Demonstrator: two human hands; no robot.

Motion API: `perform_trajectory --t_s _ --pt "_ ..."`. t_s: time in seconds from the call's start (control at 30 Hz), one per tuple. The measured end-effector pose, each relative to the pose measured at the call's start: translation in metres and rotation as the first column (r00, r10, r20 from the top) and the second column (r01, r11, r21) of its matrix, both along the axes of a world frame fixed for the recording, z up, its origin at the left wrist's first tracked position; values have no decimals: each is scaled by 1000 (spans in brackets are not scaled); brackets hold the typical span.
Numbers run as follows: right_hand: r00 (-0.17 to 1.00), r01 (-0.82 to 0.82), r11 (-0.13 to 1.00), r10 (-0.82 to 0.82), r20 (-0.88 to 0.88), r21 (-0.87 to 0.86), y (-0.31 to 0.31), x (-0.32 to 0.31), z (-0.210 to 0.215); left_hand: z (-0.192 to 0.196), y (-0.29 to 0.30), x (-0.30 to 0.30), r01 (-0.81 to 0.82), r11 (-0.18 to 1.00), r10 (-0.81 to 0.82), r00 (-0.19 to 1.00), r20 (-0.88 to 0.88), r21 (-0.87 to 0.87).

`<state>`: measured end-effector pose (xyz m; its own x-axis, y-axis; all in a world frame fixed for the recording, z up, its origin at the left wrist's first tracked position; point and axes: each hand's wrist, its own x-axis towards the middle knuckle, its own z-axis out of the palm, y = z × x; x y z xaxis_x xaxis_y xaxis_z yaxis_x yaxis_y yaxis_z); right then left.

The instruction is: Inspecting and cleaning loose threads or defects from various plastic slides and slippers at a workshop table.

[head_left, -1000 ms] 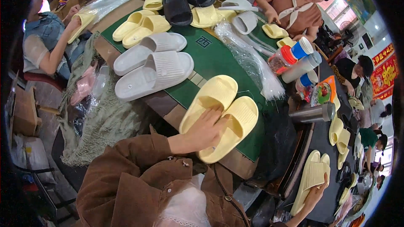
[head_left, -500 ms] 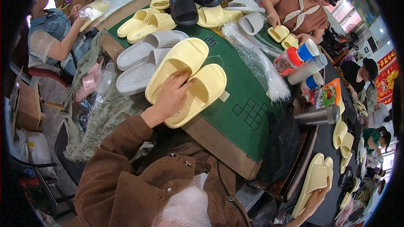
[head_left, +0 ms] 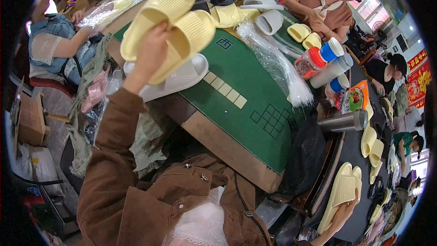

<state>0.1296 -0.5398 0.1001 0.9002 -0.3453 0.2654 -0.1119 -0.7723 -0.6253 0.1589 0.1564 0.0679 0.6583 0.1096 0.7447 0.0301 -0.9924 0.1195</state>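
My left hand is raised over the left part of the green table and grips a pair of pale yellow slippers held side by side. Just beneath them a pair of white ribbed slippers lies on the table. My right hand is low at the bottom right, below the table edge, and holds a second pair of pale yellow slippers pressed together.
More yellow, white and black slippers are piled at the table's far end. A bundle of clear plastic bags, jars and cups and a steel flask are on the right. One person sits across, another at the left.
My left hand has lifted the yellow pair from the near table edge up and away to the left, uncovering the white slippers. The right hand stays low with its pair.
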Motion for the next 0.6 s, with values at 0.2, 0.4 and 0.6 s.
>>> perform_trajectory --t_s 0.2,0.4,0.6 --pt "998 -49 991 55 40 -122 -10 -1 -7 11 69 14 -136 990 122 958 -260 -36" --pt "990 -74 996 81 115 -58 -42 5 -14 10 37 1 -297 953 301 949 -90 61" --pt "972 -142 973 102 212 184 33 -25 11 23 -51 6 127 985 -134 989 -55 -114"
